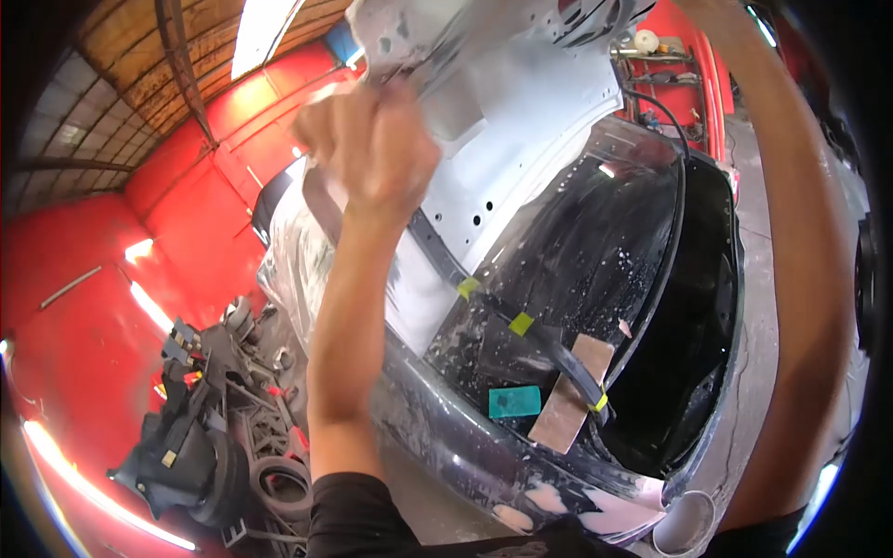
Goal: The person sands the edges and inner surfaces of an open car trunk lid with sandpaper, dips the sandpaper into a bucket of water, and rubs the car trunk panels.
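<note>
Red wall (84, 251) down the left side, glowing strip lights (107, 488) along it, the lowest the longest. Overhead, rust-brown roofing (130, 42) over dark metal beams (186, 79), with one bright white panel (261, 33). At the wall's foot, a jumbled heap of mostly black car parts (172, 437); a dark tyre (258, 485) lies at its near edge. Upper right, shelves (662, 81) against red, round white object (646, 40) on top, type unclear. Lower right, pale bucket (684, 526); grey floor (758, 270) beyond.

A raised pale panel (530, 167) is blocking the upper way; below, a taped strip (558, 353) is crossing over a board (561, 416), while open air is lying between the forearms (353, 316).
</note>
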`<act>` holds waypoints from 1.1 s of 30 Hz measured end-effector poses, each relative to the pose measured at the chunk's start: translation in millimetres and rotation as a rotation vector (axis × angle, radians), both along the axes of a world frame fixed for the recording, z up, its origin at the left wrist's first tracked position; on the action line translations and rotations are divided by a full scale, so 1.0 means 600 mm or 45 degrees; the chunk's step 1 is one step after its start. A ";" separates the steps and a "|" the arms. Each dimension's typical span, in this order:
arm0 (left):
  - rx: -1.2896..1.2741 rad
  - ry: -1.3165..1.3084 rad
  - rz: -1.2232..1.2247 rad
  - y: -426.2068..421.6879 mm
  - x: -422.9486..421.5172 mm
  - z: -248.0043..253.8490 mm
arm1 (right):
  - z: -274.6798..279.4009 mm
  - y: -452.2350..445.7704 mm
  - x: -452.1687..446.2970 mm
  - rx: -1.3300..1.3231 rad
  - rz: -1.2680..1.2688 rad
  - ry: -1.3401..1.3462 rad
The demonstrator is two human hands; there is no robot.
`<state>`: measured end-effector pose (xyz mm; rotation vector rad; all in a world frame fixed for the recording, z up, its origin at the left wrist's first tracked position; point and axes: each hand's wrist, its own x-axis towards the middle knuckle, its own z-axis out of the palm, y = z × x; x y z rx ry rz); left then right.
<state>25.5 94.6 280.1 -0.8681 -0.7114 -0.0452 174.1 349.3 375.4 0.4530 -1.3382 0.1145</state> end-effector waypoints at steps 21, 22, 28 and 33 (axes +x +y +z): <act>-0.010 -0.017 -0.020 -0.052 -0.035 -0.014 | -0.017 -0.023 0.021 0.069 0.441 -0.205; -0.021 0.030 -0.017 -0.074 -0.053 -0.020 | -0.015 -0.022 0.021 0.060 0.538 -0.280; -0.026 -0.001 -0.071 -0.041 -0.035 -0.004 | 0.015 -0.011 -0.013 -0.048 -0.008 0.058; 0.080 -0.027 -0.014 -0.056 -0.046 -0.025 | 0.005 -0.006 -0.007 -0.039 0.215 -0.111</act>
